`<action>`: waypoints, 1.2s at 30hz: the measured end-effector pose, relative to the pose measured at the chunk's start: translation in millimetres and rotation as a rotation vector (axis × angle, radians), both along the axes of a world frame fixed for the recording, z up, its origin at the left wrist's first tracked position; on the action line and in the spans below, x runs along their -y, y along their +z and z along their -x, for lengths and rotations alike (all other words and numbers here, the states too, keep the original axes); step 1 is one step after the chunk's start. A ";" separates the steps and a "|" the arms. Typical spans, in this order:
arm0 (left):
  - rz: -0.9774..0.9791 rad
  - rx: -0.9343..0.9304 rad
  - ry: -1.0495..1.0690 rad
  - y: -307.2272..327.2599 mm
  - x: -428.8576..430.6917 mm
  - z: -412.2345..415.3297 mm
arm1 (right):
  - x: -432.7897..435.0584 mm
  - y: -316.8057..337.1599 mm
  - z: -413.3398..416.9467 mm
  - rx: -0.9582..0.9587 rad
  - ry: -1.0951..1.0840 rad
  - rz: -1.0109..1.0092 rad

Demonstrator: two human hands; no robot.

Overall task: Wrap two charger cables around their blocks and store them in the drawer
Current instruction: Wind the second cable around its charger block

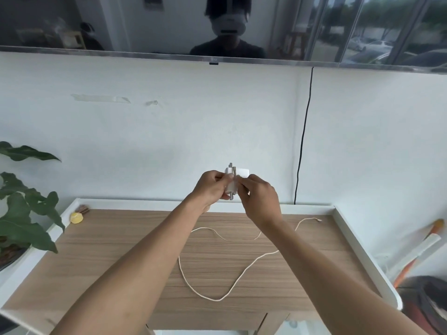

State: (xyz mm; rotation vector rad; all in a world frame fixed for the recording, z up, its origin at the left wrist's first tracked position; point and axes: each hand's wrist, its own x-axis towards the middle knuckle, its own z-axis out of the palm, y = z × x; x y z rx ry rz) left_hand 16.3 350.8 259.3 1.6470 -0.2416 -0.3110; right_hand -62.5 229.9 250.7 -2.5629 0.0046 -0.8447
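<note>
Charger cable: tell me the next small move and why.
Probably loop another turn round the charger block with the right hand while the left hand holds it: little is wound yet, and most of the cable lies loose on the table.

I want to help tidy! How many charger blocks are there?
1. The charger block is held between the left hand and right hand, above the table. Another may be hidden.

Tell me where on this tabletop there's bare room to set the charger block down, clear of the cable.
The left half of the tabletop is bare, bordered by the yellow object at the back corner and the cable loop. A narrower strip lies between the cable and the right rim. The middle and back right are crowded with cable.
</note>
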 end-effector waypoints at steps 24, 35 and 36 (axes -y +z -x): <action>0.192 -0.223 0.037 2.7 -7.0 1.5 | -5.2 -31.4 -0.5 0.234 -0.059 0.116; 0.215 -0.275 0.023 -0.1 -8.6 3.1 | -6.6 -34.0 -1.5 0.251 -0.056 0.052; 0.194 -0.267 0.024 0.7 -7.8 2.8 | -5.8 -35.7 -1.1 0.244 -0.055 0.050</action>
